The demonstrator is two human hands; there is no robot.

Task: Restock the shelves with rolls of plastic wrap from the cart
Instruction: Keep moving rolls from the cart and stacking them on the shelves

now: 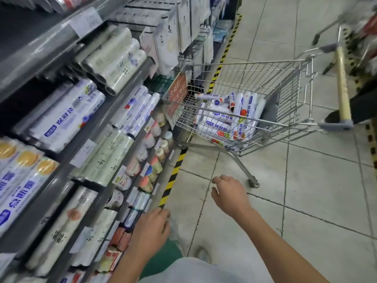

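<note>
Probably light, stiff, slick: grip the rolls (224,127) at one o'clock mid-length; your left hand (152,227) and right hand (228,194) hang loosely curled, empty.

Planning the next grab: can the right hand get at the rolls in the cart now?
Probably not yet: the right hand hangs empty over the floor, apart from the cart. Nothing blocks the rolls through its open top, after stepping closer.

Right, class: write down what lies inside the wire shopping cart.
A jumbled heap of white plastic wrap rolls lies in the bottom of the cart. Anything beneath the top rolls is hidden.
</note>
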